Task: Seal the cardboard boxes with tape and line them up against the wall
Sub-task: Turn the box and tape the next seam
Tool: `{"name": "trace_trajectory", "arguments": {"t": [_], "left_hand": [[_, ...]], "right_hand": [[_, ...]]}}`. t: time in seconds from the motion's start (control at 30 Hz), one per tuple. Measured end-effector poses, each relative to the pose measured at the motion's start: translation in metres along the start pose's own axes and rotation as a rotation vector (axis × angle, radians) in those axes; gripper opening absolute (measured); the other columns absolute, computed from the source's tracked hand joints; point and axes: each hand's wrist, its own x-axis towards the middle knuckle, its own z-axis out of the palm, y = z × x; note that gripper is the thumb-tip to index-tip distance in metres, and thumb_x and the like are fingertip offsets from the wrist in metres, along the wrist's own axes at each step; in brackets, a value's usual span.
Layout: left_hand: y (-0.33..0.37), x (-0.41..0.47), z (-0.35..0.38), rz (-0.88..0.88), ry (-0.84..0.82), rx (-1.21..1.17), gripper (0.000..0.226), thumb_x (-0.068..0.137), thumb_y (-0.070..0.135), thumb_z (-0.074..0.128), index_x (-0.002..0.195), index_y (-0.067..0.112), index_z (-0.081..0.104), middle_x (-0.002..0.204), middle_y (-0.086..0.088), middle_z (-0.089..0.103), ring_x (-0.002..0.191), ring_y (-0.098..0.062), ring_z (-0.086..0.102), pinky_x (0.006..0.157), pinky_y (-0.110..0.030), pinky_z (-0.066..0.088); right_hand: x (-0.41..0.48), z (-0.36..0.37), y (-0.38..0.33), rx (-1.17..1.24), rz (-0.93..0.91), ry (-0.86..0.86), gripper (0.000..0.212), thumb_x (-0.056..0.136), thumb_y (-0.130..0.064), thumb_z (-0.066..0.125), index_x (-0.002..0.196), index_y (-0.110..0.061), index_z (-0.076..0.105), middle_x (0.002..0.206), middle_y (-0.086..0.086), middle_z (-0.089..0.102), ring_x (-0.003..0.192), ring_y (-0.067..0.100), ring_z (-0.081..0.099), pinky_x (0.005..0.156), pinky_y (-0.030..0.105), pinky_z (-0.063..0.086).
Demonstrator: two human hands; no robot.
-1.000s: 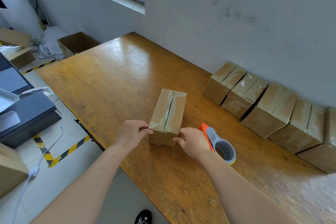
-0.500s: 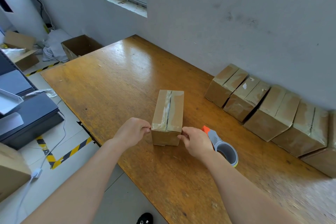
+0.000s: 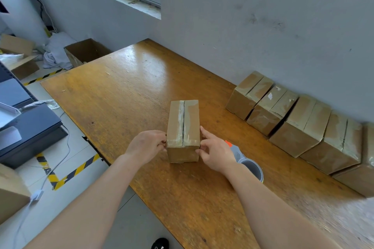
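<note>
Both bare forearms extend forward. Left hand (image 3: 144, 145) curled, gripping the box (image 3: 183, 125) at its near-left edge. Right hand (image 3: 216, 152) grips the near-right edge, index finger straight along the side.

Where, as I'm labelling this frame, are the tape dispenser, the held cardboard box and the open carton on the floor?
tape dispenser (image 3: 237, 154): head view, grey body.
held cardboard box (image 3: 192, 121): head view, taped top face.
open carton on the floor (image 3: 89, 48): head view, inner wall.

Surface (image 3: 125, 95): wooden.
Taped box (image 3: 183, 127): central.
Tape dispenser (image 3: 251, 166): just right of taped box.
Box row (image 3: 299, 127): well right of taped box.
</note>
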Motion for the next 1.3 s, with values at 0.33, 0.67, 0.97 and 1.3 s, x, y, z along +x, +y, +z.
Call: {"name": "trace_trajectory", "arguments": {"t": [0.33, 0.67, 0.97, 1.3], "left_hand": [[0.019, 0.023, -0.027, 0.155, -0.260, 0.509, 0.021, 0.099, 0.019, 0.051, 0.118, 0.014, 0.044, 0.066, 0.005, 0.042, 0.057, -0.012, 0.042, 0.046, -0.022, 0.027], [0.053, 0.011, 0.020, -0.378, 0.283, -0.378, 0.043, 0.104, 0.027, 0.037, 0.146, 0.018, 0.041, 0.138, 0.000, 0.056, 0.126, -0.018, 0.052, 0.102, -0.035, 0.044], [0.085, 0.009, 0.052, -0.641, 0.143, -0.987, 0.062, 0.105, 0.036, 0.031, 0.156, 0.025, -0.003, 0.161, -0.004, 0.020, 0.147, -0.022, 0.021, 0.116, -0.038, 0.022], [0.074, 0.008, 0.050, -0.690, 0.072, -1.238, 0.059, 0.105, 0.038, 0.035, 0.154, 0.040, 0.002, 0.159, 0.003, 0.025, 0.145, -0.019, 0.023, 0.114, -0.039, 0.022]], "right_hand": [[0.012, -0.004, 0.012, -0.074, -0.004, -0.043, 0.031, 0.094, -0.030, 0.063, 0.064, -0.022, 0.057, 0.159, -0.017, 0.023, 0.123, 0.015, 0.054, 0.091, 0.030, 0.048], [0.001, -0.003, 0.016, 0.236, 0.472, 0.137, 0.029, 0.098, -0.027, 0.044, 0.073, -0.017, 0.053, 0.077, -0.001, 0.056, 0.074, 0.018, 0.054, 0.062, 0.033, 0.046], [0.003, 0.042, -0.031, 0.318, 0.499, 0.234, 0.067, 0.101, -0.057, 0.028, 0.151, -0.012, 0.025, 0.132, 0.008, 0.059, 0.109, 0.026, 0.064, 0.085, 0.045, 0.056], [0.011, 0.031, -0.039, 0.596, 0.657, 0.208, 0.052, 0.106, -0.045, 0.021, 0.134, -0.011, 0.050, 0.131, 0.009, 0.059, 0.118, 0.024, 0.057, 0.096, 0.039, 0.048]]}}
